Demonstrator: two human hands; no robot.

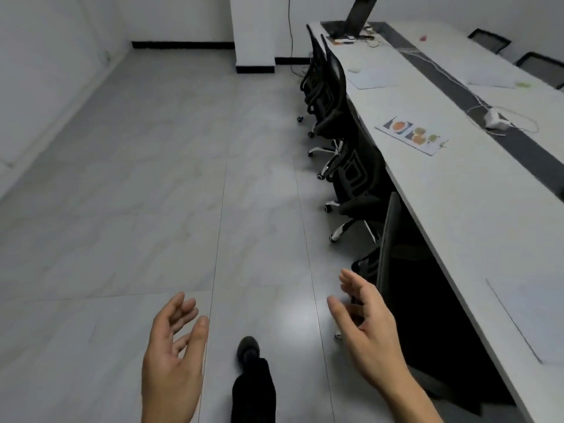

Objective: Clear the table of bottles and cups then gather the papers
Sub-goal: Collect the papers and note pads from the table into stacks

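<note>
— What is held in each grip?

— Nothing. The left grip is seen released, fingers loosely bent and palm turned inward. The right grip is likewise released and empty, fingers stretched towards 12 o'clock. Both are carried low over the floor with a dark shoe between them, which suggests walking rather than reaching.

— Where are the task's things?

— On the long surface, which runs from 4 o'clock up to 1 o'clock. A printed sheet with food pictures is laid flat at 2 o'clock. A plain sheet lies at 4 o'clock, nearest the right grip, and further sheets are seen towards 1 o'clock. No bottle or cup can be made out there, so the gathering of papers is judged to be what remains.

— What else is to be noted?

— Black chairs are pushed in along the near edge, so the papers will probably have to be reached over them. A laptop is stood open at the far end, and a white charger with its cable is left on the dark strip.
</note>
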